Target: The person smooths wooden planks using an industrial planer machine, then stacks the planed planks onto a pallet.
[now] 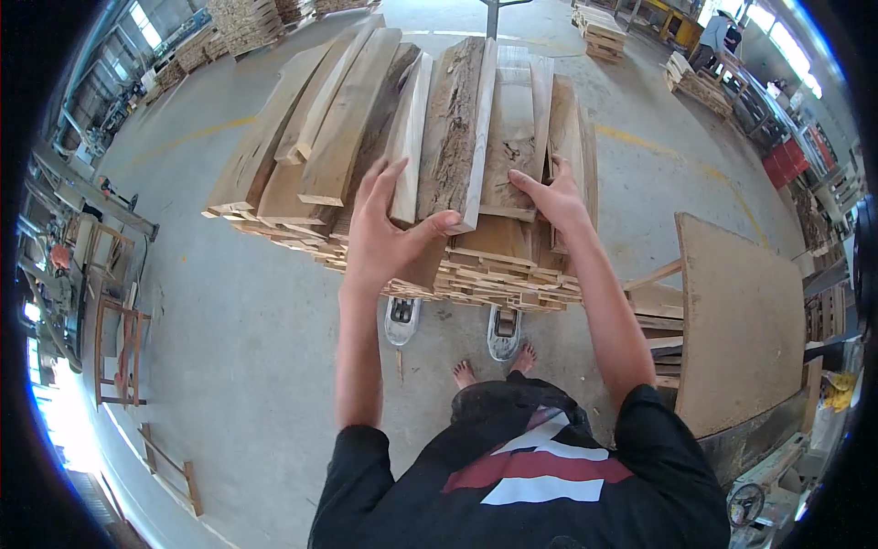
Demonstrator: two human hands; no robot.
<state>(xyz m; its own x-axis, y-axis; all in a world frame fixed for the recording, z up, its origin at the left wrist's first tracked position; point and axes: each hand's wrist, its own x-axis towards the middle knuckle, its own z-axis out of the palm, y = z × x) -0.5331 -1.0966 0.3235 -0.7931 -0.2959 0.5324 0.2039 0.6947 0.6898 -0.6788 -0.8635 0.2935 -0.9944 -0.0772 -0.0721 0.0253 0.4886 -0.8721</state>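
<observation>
Boards of rough wood lie side by side on top of a tall stack (512, 285). My left hand (370, 233) is over their near ends, its fingers by a narrow pale board (412, 137). Its thumb reaches the near end of a bark-covered board (450, 137); thumb and fingers are spread wide. Farther right, my right hand (556, 197) has its thumb at a knotty board (510, 137) and its fingers by the upright edge of a board (567, 123). Thumb and fingers are apart, though some fingertips are partly hidden. Neither hand visibly grips a board.
Two pallet jack forks (402, 320) stick out below the stack, near my bare feet. A large brown panel (741, 320) stands at the right, beside more wood. Wooden frames (121, 352) stand at the left. Another person (713, 41) is far off at the upper right.
</observation>
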